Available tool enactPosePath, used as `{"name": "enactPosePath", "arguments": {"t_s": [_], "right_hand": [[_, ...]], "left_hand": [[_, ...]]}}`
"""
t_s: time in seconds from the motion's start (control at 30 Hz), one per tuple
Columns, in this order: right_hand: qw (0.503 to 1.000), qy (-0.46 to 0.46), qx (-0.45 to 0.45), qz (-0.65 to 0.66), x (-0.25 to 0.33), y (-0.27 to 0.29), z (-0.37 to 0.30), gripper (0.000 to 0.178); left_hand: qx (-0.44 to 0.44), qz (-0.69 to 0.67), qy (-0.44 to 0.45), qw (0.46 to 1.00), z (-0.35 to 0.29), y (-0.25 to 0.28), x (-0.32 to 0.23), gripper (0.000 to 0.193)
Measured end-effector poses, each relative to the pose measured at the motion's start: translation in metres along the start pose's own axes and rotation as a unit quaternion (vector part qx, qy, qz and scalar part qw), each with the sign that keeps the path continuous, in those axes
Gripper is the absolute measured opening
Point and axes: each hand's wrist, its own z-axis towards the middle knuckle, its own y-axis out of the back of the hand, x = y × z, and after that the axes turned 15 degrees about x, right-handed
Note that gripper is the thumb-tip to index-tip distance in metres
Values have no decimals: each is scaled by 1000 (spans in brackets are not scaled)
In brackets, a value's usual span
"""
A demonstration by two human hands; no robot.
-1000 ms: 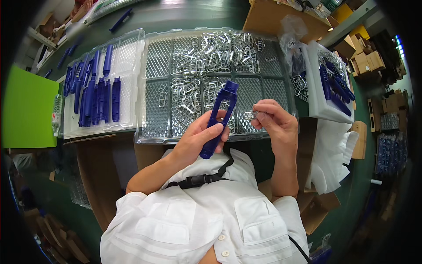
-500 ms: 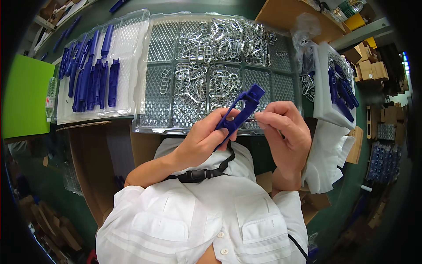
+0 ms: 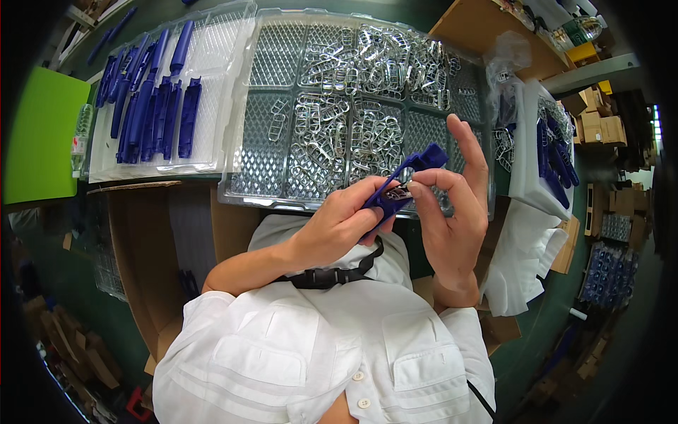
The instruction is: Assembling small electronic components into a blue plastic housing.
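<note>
My left hand [image 3: 332, 225] is wrapped round a dark blue plastic housing [image 3: 429, 157], long and hollow with an opening in its side, held tilted up to the right. With thumb and forefinger my right hand [image 3: 455, 215] pinches a small shiny metal clip [image 3: 398, 191] at that opening; its other fingers are raised. How deep the clip sits in the housing is hidden by the fingers. Just beyond both hands, loose metal clips [image 3: 318, 124] of the same shiny kind fill several compartments of a clear plastic tray [image 3: 272, 60].
At the left, a white-lined tray [image 3: 219, 106] bears several blue plastic parts [image 3: 189, 116]. A white foam box [image 3: 524, 141] with blue pieces and metal clips stands at the right. Beside the far left edge are a green panel [image 3: 42, 141] and a clear bottle [image 3: 79, 141]. An open carton [image 3: 141, 247] sits below.
My right hand has moved left to the housing, bringing the metal clip against its opening. The housing has tilted lower to the right, and the whole view has shifted slightly.
</note>
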Motion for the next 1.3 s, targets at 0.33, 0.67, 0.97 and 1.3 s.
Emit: {"name": "enactPosePath", "arguments": {"t_s": [0.33,0.67,0.97,1.3], "right_hand": [[999,-26,15,-26,-7,-8,-3,9],[997,-7,32,-67,-14,-12,-3,14],[997,-8,-61,-52,-6,-21,-6,47],[983,-106,52,140,-25,-23,-13,31]], "left_hand": [[1,-5,17,1000,3,2,5,38],[-12,9,1,1000,3,3,9,31],[-92,160,-31,982,9,4,19,15],[-105,280,-2,954,8,7,15,17]]}}
